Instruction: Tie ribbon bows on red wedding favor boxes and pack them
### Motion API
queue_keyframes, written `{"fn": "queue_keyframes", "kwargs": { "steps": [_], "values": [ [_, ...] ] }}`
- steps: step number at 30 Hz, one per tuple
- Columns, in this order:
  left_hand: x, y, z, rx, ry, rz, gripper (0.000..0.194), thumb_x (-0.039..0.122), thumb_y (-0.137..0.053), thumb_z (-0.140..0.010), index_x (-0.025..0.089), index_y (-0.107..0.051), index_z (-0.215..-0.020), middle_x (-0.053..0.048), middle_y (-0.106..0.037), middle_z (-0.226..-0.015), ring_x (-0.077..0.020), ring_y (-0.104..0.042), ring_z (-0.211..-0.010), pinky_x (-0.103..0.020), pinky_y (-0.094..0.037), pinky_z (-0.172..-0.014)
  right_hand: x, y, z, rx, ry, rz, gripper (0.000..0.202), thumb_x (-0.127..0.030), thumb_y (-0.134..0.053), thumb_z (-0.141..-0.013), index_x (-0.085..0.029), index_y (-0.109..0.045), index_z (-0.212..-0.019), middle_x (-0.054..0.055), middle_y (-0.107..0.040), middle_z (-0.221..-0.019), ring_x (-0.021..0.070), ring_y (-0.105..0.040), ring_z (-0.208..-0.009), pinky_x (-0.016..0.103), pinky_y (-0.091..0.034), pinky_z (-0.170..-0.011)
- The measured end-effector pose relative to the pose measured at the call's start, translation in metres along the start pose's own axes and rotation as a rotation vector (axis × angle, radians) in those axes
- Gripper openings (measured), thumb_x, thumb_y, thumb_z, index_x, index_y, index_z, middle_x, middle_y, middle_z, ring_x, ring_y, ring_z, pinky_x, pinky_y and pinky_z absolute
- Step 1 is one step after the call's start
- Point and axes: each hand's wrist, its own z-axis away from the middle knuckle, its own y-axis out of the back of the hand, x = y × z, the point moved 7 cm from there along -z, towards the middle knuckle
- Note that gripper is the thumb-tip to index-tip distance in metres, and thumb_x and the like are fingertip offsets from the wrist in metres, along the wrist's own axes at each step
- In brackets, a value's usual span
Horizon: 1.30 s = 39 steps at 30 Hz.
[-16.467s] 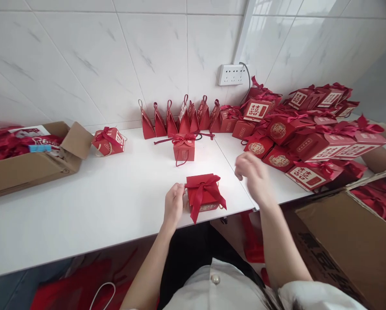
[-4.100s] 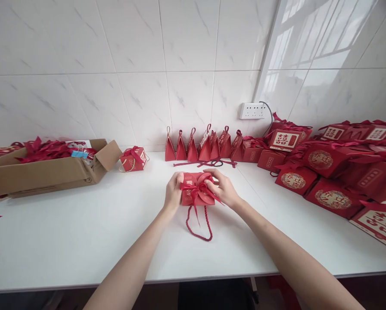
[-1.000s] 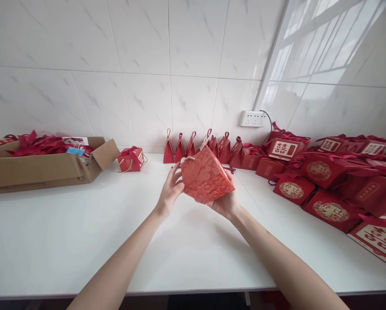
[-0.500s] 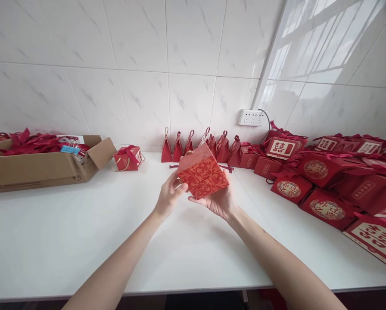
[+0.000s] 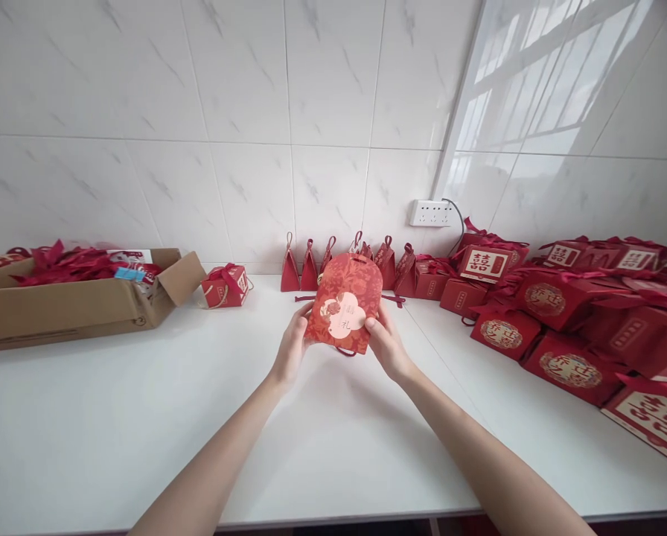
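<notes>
Patterned red gift box (image 5: 348,279), rounded top, pale flower-shaped label with dark characters; held between both hands, tilted, above the middle of the white worktop (image 5: 333,454).

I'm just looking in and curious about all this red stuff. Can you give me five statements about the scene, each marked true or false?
1. The left hand and right hand both hold a red floral-patterned paper box with a rounded top. True.
2. The open brown cardboard carton stands to the right of the hands. False: it stands to their left.
3. Red triangular paper boxes with loops on top stand along the white tiled wall. True.
4. The small red box with a ribbon bow lies inside the carton. False: it sits beside it on the white table.
5. The white socket strip is on the wall. True.
</notes>
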Motion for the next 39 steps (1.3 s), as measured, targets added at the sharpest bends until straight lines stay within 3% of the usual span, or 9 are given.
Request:
{"fn": "queue_keyframes", "kwargs": {
  "steps": [6, 9, 13, 20, 24, 31, 39],
  "values": [
    [-0.003, -0.002, 0.001, -0.093, -0.010, -0.062, 0.072, 0.066, -0.060, -0.070, 0.020, -0.048, -0.125, -0.011, -0.052, -0.134, -0.0317, -0.044, -0.127, -0.044, -0.035, -0.104, 0.001, 0.006, -0.001, 0.008, 0.010, 0.048, 0.070, -0.050, -0.060, -0.082, -0.035, -0.028, -0.142, 0.005, -0.040, -0.145, 0.0289, -0.041, -0.130, 0.048, -0.045, -0.098],
    [-0.006, -0.002, 0.000, -0.100, 0.010, -0.083, 0.076, 0.067, -0.064, -0.066, 0.018, -0.049, -0.121, -0.013, -0.056, -0.127, -0.0333, -0.047, -0.122, -0.045, -0.038, -0.100, 0.003, 0.010, -0.002, 0.042, 0.019, 0.075, 0.072, -0.056, -0.059, -0.080, -0.034, -0.028, -0.142, 0.006, -0.036, -0.146, 0.0285, -0.038, -0.132, 0.048, -0.040, -0.103],
    [-0.008, 0.000, 0.001, -0.061, 0.025, -0.092, 0.077, 0.070, -0.069, -0.057, 0.017, -0.051, -0.109, -0.013, -0.059, -0.118, -0.0345, -0.051, -0.116, -0.042, -0.044, -0.091, 0.002, 0.009, -0.001, 0.033, 0.022, 0.075, 0.072, -0.064, -0.057, -0.077, -0.030, -0.033, -0.136, 0.009, -0.044, -0.139, 0.0296, -0.041, -0.129, 0.050, -0.040, -0.102],
    [-0.004, 0.002, 0.003, -0.042, 0.022, -0.097, 0.074, 0.070, -0.071, -0.051, 0.019, -0.051, -0.100, -0.010, -0.058, -0.113, -0.0294, -0.055, -0.109, -0.038, -0.047, -0.085, -0.008, 0.002, 0.003, 0.030, 0.031, 0.097, 0.061, -0.065, -0.055, -0.078, -0.030, -0.042, -0.126, 0.007, -0.049, -0.133, 0.0269, -0.043, -0.128, 0.047, -0.036, -0.105],
    [0.000, -0.001, 0.005, -0.071, -0.030, -0.120, 0.074, 0.070, -0.070, -0.055, 0.019, -0.050, -0.105, -0.010, -0.057, -0.113, -0.0276, -0.056, -0.104, -0.039, -0.047, -0.084, -0.015, -0.002, 0.005, 0.019, 0.068, 0.148, 0.058, -0.064, -0.054, -0.080, -0.030, -0.042, -0.125, 0.007, -0.050, -0.131, 0.0275, -0.045, -0.125, 0.046, -0.039, -0.102],
    [0.010, -0.010, 0.010, -0.172, -0.147, -0.185, 0.070, 0.065, -0.067, -0.060, 0.020, -0.046, -0.110, -0.011, -0.054, -0.116, -0.0285, -0.054, -0.105, -0.041, -0.046, -0.086, -0.030, -0.007, 0.011, 0.026, 0.271, 0.297, 0.053, -0.060, -0.047, -0.085, -0.030, -0.041, -0.129, 0.006, -0.048, -0.131, 0.0269, -0.044, -0.122, 0.045, -0.036, -0.103],
    [0.017, -0.013, 0.014, -0.223, -0.293, -0.267, 0.071, 0.065, -0.062, -0.065, 0.022, -0.041, -0.117, -0.012, -0.054, -0.120, -0.0297, -0.054, -0.108, -0.043, -0.044, -0.090, -0.036, -0.010, 0.016, 0.030, 0.376, 0.358, 0.061, -0.064, -0.046, -0.082, -0.029, -0.039, -0.131, 0.009, -0.044, -0.132, 0.0325, -0.041, -0.122, 0.052, -0.037, -0.100]
  ]
}}
